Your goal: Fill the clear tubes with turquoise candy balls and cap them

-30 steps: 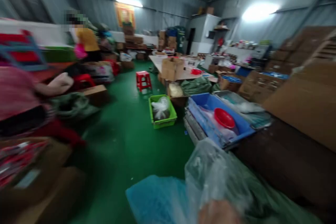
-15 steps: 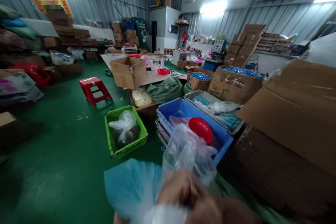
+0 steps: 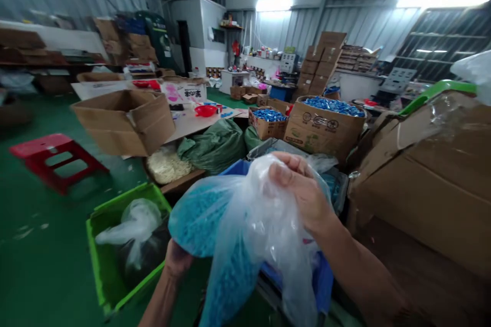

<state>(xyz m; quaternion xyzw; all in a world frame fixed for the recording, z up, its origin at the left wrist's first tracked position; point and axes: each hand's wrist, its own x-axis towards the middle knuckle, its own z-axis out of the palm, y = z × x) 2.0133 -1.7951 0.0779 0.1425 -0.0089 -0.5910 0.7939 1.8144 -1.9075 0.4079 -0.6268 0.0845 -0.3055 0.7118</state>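
Note:
A clear plastic bag (image 3: 201, 214) of small blue pieces is held up in front of me, its full part bulging to the left and hanging down. My right hand (image 3: 305, 194) is closed round the gathered, whitish upper plastic of the bag. Beneath the left bulge, my left hand (image 3: 179, 259) supports the bag, its fingers mostly hidden. A blue crate (image 3: 324, 278) stands below and behind the bag, largely covered by it. To the left is a green crate (image 3: 95, 260) holding a tied clear bag (image 3: 140, 219) with dark contents.
A red stool (image 3: 57, 145) stands at the left on the green floor. Beyond the crates are an open carton (image 3: 123, 122), a green sack (image 3: 215, 145) and cartons of blue wrapped pieces (image 3: 268, 115). A large cardboard box (image 3: 422, 179) borders my right side.
The bag has come up higher into view, with its blue contents now plain. My hands have parted, left beneath the bag and right at its top. The view has swung right.

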